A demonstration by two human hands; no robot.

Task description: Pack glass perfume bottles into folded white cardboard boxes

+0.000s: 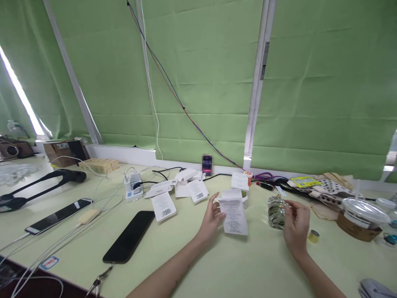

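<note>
My left hand (211, 219) is closed on the left edge of a small white card (235, 217) covered in fine print, with the thumb on its front. To the right, my right hand (296, 227) pinches the side of a shiny, see-through object (276, 212), whose exact kind I cannot make out. A small yellow and grey cap-like piece (314, 236) lies on the table beside that hand. Behind the card is a white box-like piece (240, 182). Several white cards with barcodes (164, 206) lie loosely piled to the left.
A black phone (128, 236) and keys (99, 281) lie left of my arm. Further left are a second phone (58, 216), white cables and a power strip (134, 188). A lidded plastic bowl (361, 219) and dotted cloth (333, 186) occupy the right side. Green blinds (201, 74) hang behind.
</note>
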